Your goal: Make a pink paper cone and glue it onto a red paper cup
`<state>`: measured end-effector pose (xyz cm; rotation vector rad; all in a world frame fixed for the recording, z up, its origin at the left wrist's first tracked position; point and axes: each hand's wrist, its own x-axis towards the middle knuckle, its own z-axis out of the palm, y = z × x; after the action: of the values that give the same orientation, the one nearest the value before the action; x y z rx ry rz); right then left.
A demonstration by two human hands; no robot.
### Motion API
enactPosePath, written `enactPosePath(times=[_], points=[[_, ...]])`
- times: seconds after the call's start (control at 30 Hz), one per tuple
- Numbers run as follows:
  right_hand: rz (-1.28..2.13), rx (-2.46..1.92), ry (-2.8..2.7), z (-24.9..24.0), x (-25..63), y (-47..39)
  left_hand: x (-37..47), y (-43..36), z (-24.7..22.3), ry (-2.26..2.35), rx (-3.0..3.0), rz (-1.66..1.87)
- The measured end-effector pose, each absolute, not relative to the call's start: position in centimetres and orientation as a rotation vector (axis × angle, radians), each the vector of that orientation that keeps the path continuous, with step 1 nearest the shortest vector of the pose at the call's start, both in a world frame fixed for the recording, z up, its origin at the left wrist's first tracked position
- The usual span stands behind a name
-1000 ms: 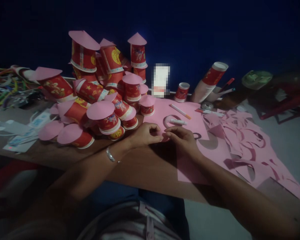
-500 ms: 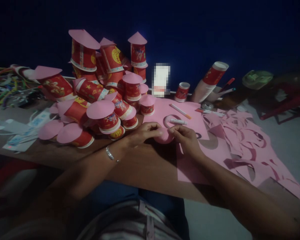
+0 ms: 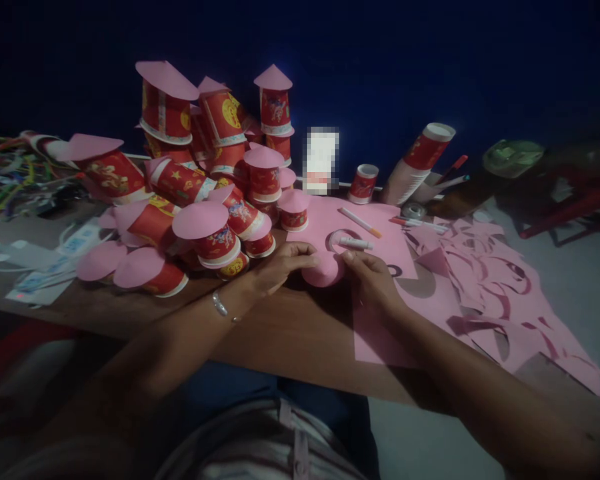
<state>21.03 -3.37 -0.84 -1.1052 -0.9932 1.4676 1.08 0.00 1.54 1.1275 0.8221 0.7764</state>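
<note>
A small round pink paper piece (image 3: pixel 324 272), shaped like a shallow cone, is held between my two hands above the table's front part. At its left edge my left hand (image 3: pixel 283 265) pinches it between thumb and fingers. My right hand (image 3: pixel 373 275) grips the opposite edge, thumb uppermost. Just behind lies a glue stick or white marker (image 3: pixel 356 244) beside a ring-shaped roll of tape (image 3: pixel 333 240), both on pink paper sheets (image 3: pixel 325 213). To the left are stacked red paper cups (image 3: pixel 217 243) topped with pink cone roofs (image 3: pixel 200 219).
Pink paper offcuts (image 3: pixel 505 293) are heaped at the right. Pens (image 3: pixel 360 222) lie on the sheets. A leaning stack of cups (image 3: pixel 425 157) and a single red cup (image 3: pixel 364 185) stand at the back. A power strip (image 3: pixel 63 260) with cables is at the left.
My left thumb has shifted from the top of the pink cone to its left edge. More of the cone's surface shows now. The cups and sheets stay where they were.
</note>
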Motion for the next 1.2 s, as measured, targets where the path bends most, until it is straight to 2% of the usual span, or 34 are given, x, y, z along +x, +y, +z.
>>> enactPosePath(times=[0.27,0.57,1.2], points=[[1.724,-0.977,-1.077,-0.7,20.9,-3.8,0.9,0.0,1.8,0.837,1.099,0.697],[1.734,-0.998,-1.154,-1.7,21.0,-3.3,1.1,0.0,1.5,0.805,1.096,0.688],[1.772,-0.96,-0.966,-1.8,21.0,-3.4,0.8,0.3,0.9,0.756,1.007,0.698]])
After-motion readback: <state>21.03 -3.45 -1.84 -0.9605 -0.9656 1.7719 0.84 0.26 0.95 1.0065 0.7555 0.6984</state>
